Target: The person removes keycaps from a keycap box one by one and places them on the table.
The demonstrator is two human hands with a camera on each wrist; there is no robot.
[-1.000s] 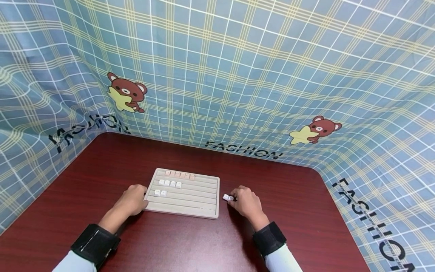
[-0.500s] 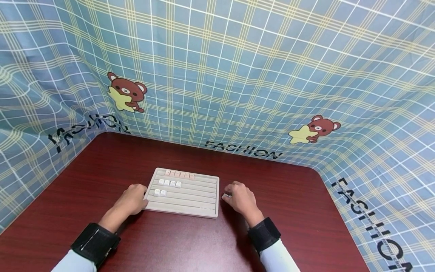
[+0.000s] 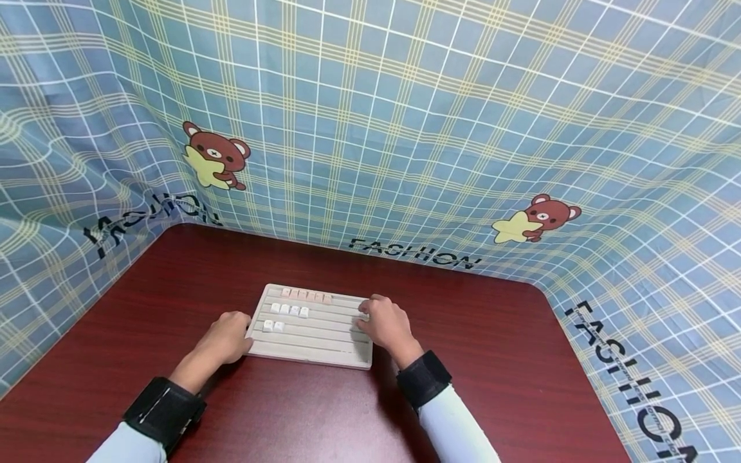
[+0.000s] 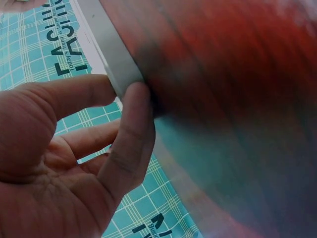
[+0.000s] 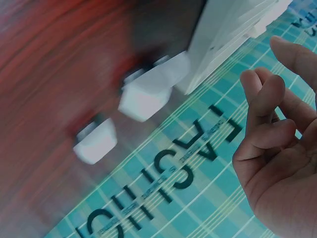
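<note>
Currently, in the head view, gripping with the left hand [image 3: 228, 338] the left edge of an off-white rectangular grooved board [image 3: 327, 341] on a dark red wood-grained tabletop [image 3: 289, 411]; hovering with the right hand [image 3: 386, 323] at its right end; showing pale pink square keycaps [image 3: 307, 295] along the far groove and, nearer, four white keycaps [image 3: 290, 310], then two more white keycaps [image 3: 273, 326]. In the left wrist view, pinching the board's rim between the left fingertips. In the right wrist view, curling the right fingers loosely, half-open, holding nothing visible; showing loose white keycaps [image 5: 143, 103] on the tabletop beside the board.
</note>
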